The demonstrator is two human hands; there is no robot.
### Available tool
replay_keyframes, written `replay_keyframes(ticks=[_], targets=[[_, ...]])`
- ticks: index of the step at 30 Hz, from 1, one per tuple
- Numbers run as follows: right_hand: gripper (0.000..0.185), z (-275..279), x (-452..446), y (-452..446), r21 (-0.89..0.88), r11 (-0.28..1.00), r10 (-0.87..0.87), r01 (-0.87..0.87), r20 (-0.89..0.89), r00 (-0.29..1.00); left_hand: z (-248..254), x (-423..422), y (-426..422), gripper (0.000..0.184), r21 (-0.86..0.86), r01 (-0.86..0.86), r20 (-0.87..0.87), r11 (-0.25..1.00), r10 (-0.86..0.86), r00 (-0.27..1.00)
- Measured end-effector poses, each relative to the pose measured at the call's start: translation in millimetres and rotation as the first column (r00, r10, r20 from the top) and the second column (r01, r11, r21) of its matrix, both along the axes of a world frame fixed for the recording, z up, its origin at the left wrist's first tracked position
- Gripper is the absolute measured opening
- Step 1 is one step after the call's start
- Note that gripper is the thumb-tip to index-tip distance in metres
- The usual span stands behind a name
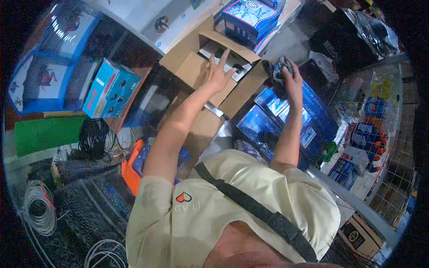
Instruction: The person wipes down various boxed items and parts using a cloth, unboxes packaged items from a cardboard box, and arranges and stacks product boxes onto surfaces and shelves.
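Observation:
An open cardboard box (187, 70) stands in front of me with its flaps up. White boxes (212, 48) with dark markings show inside it. My left hand (218, 75) is over the box, its fingers spread and nothing gripped. Right of the box, my right hand (292, 81) is closed on a small dark-and-grey bundle (281, 70), which looks wrapped in plastic; its kind cannot be made out. Below that hand lie blue printed boxes (263, 123).
A blue-and-white printed box (250, 20) stands behind the cardboard box. At the left are a teal box (109, 89), a black cable bundle (94, 136) and a coiled grey cable (39, 207). A wire rack (373, 134) with hanging packets is at the right.

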State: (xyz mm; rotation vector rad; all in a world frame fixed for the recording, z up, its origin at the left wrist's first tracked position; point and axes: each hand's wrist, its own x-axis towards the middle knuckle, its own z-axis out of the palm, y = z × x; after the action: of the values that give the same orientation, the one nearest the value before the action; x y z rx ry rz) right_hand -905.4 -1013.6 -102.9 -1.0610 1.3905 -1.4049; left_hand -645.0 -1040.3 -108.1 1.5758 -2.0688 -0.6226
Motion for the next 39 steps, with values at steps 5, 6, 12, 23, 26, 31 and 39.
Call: replay_keyframes(ticks=[5,6,12,23,26,31,39], targets=[[0.039,-8,13,-6,-0.065,0.998,-0.018,0.019,0.023,1.0,2,-18,-30,0.05,0.122,-0.101,0.154,0.987,0.082,0.985],[0.039,1,15,-4,-0.05,0.999,0.002,0.002,0.088,0.996,3,-16,-29,0.048,0.223,-0.108,0.232,0.969,0.055,0.971],[0.044,-3,45,-20,0.009,0.994,0.105,-0.106,0.059,0.993,-28,7,-22,0.042,0.193,-0.019,0.546,0.981,-0.091,0.833],[0.044,-74,104,-62,0.021,0.995,0.074,-0.099,-0.815,0.574,59,86,-38,0.069,-0.279,-0.187,0.261,0.942,0.261,0.929],[0.035,-81,111,-53,-0.056,0.998,-0.044,-0.003,-0.807,0.589,7,90,-41,0.094,-0.503,-0.087,0.346,0.86,0.292,0.892],[0.033,-73,114,-49,0.018,0.999,-0.003,0.027,-0.77,0.638,7,45,-7,0.089,-0.28,-0.15,0.391,0.948,0.255,0.884],[0.022,-63,120,-78,0.067,0.997,0.038,0.049,-0.89,0.455,-63,41,16,0.079,-0.036,-0.121,0.464,0.992,0.124,0.877]])
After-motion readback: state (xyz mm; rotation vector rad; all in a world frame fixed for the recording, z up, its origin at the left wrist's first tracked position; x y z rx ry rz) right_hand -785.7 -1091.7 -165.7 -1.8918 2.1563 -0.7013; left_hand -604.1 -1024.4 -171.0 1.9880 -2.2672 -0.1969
